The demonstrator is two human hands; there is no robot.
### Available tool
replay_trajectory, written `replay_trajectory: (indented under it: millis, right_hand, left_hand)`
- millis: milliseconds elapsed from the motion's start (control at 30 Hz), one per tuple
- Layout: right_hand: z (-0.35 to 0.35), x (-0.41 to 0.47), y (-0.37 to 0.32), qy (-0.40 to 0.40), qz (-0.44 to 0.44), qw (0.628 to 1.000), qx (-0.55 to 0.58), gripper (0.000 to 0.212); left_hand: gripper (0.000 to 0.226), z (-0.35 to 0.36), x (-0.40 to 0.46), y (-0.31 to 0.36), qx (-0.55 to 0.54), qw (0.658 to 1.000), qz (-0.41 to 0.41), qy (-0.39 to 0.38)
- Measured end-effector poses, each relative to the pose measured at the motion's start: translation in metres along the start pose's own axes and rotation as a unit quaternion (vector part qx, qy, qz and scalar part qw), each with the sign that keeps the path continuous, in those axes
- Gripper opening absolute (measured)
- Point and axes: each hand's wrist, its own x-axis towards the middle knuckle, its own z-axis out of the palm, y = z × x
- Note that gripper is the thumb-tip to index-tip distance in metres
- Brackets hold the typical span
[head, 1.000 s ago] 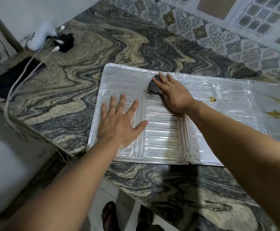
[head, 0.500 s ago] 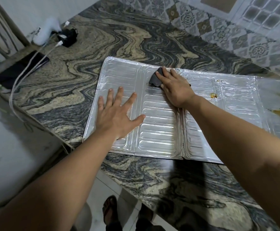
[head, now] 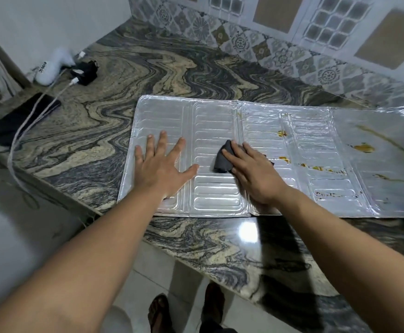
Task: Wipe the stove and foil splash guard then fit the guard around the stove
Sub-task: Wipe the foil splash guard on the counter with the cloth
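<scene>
The silver foil splash guard (head: pixel 210 121) lies unfolded and flat on the marbled counter, its right panels spotted with yellow-brown grease stains (head: pixel 364 147). My left hand (head: pixel 161 165) rests flat on the guard's left panel with fingers spread, pinning it down. My right hand (head: pixel 253 174) presses a dark grey cloth (head: pixel 222 161) onto the middle panel near the fold; the cloth sticks out under the fingertips. No stove is in view.
The marbled stone counter (head: pixel 148 75) runs to a tiled back wall. At the far left sit a white device (head: pixel 52 67), a black charger block (head: pixel 85 73), white cables and a dark phone (head: pixel 21 118). The counter's front edge runs diagonally below the guard; floor tiles and my feet show beneath.
My right hand has dragged the cloth from the guard's far edge toward me, down the middle panel. The left hand stays flat on the left panel. The head camera has shifted.
</scene>
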Motion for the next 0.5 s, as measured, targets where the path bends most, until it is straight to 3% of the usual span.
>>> replay_trajectory:
  millis: [300, 500]
  right_hand:
    - [0.006, -0.075, 0.018, -0.007, 0.043, 0.999, 0.004, 0.059]
    - [0.008, -0.090, 0.030, -0.001, 0.076, 0.997, 0.012, 0.062]
  left_hand:
    - [0.092, -0.010, -0.005, 0.006, 0.095, 0.995, 0.014, 0.008]
    - [0.069, -0.022, -0.017, 0.035, 0.164, 0.985, 0.052, 0.022]
